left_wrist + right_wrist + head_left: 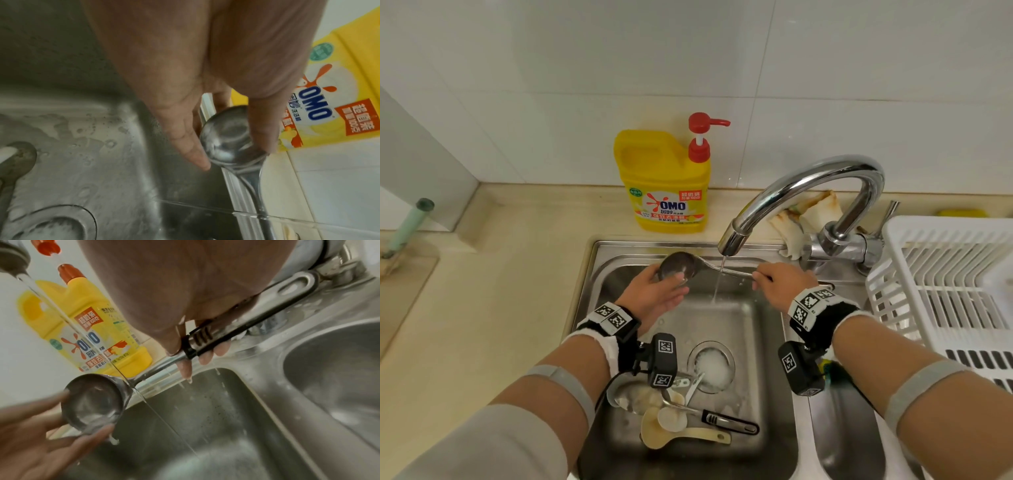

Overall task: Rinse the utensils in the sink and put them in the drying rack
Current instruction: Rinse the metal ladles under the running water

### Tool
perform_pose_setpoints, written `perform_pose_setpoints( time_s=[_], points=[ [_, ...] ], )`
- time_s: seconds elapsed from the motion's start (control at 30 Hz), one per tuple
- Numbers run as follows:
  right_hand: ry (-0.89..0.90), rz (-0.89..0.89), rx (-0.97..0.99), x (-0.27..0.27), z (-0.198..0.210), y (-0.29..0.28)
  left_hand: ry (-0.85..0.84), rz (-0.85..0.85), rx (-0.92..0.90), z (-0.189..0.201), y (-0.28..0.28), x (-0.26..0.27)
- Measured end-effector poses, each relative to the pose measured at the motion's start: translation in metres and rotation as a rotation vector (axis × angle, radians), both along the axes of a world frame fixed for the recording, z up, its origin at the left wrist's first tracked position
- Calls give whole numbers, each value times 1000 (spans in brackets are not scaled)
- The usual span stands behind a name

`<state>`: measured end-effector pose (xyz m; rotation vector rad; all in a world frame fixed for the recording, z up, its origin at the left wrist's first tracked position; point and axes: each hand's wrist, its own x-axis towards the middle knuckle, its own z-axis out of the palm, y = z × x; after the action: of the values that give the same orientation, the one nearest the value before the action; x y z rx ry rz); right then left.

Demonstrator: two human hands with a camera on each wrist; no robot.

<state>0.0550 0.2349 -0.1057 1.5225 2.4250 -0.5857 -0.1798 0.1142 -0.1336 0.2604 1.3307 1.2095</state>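
Observation:
A steel ladle (pixel 676 265) with a black handle lies level over the sink (pixel 599 274), under the faucet (pixel 791 192). A thin stream of water (pixel 717 284) falls on its neck. My left hand (pixel 669 281) holds the ladle's bowl (pixel 224 138) between the thumb and the fingers beneath it. My right hand (pixel 760 277) grips the black handle (pixel 205 340), fingers curled under it. Water drips from those fingers. The white slatted drying rack (pixel 941 274) stands at the right of the sink.
Several dirty utensils lie at the sink's near edge: a black-handled one (pixel 729 423), a cream paddle (pixel 678 433) and a steel spoon (pixel 626 397). A yellow detergent bottle (pixel 664 185) stands behind the sink, a rag (pixel 808 216) behind the faucet. A second basin (pixel 849 428) lies right.

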Motion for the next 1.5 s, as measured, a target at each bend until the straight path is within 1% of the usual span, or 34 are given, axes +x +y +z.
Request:
perform_pose_setpoints(
  time_s=[0.07,0.1,0.17,0.27,0.37,0.47,0.6,0.67,0.77,0.83,0.93,1.03,1.1,1.17,1.3,1.5],
  points=[
    [-44,32,45,9,0,-4,-104,-30,15,2,1,2],
    [-70,56,54,12,0,-6,-154,-15,10,2,2,3],
    [-111,103,44,16,-1,-8,-249,74,-17,3,6,6],
    [-80,102,-66,16,-4,-9,-285,197,-6,-1,11,8],
    [-15,58,-132,12,-4,-12,-306,194,39,-5,12,8],
    [-1,-6,-111,9,3,-13,-267,134,44,-3,10,6],
    [-64,17,67,8,13,-14,-210,30,28,0,11,10],
    [-81,2,109,10,18,-15,-169,6,-3,0,15,15],
    [-82,-39,119,15,20,-18,-85,-24,-58,-5,23,23],
    [-105,-49,116,17,21,-20,-34,-70,-62,-6,28,30],
    [-130,-67,60,20,20,-21,-49,-108,-6,-5,34,40],
    [-63,-99,-35,21,15,-24,-71,-142,72,0,39,48],
    [-7,-105,-82,21,9,-25,-52,-122,88,3,42,51],
    [79,-149,-116,22,4,-26,-66,-84,83,6,45,50],
    [203,-216,-107,29,-6,-25,-122,-46,44,9,43,42],
    [252,-206,-43,31,-18,-26,-193,-26,-6,10,40,40]
  ],
)
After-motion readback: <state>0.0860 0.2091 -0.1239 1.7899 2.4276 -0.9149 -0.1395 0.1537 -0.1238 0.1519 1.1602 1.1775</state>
